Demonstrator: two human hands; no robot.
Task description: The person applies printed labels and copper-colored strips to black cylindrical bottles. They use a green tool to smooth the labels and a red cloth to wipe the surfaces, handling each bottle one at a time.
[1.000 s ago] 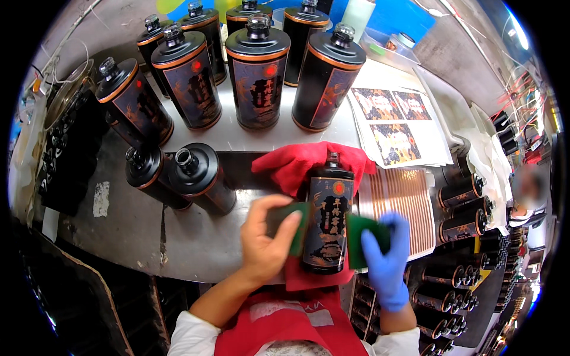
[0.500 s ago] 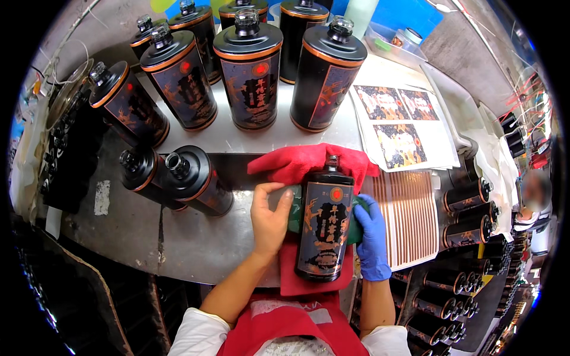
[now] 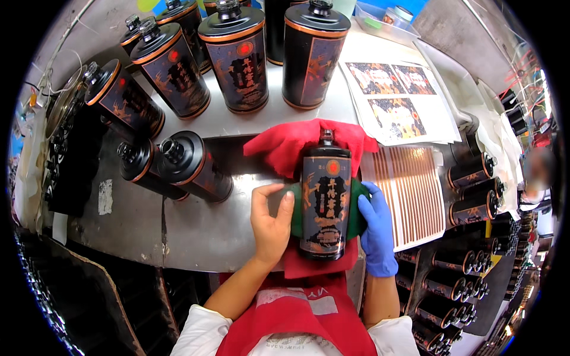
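Observation:
A black bottle (image 3: 326,204) with a dark, copper-patterned front lies face up in front of me, its neck pointing away. Under its middle is a dark green support (image 3: 356,207), and red cloth (image 3: 273,151) is bunched beneath the neck. My bare left hand (image 3: 271,225) is beside the support on the left, thumb and fingers apart. On the other side, my right hand (image 3: 378,231) wears a blue glove; its fingers are spread near the support's right edge. Neither hand grips the bottle. Whether the right fingertips touch the support is hard to tell.
Several black bottles (image 3: 240,68) stand on the raised metal shelf ahead, and two uncapped-looking bottles (image 3: 193,166) are at the left. Printed sheets (image 3: 395,101) and a brown-striped sheet (image 3: 407,196) lie to the right. Racks of bottles (image 3: 451,261) fill the lower right.
The whole scene has shifted up in the view. My right hand has moved slightly outward from the bottle. My left hand stays open beside it.

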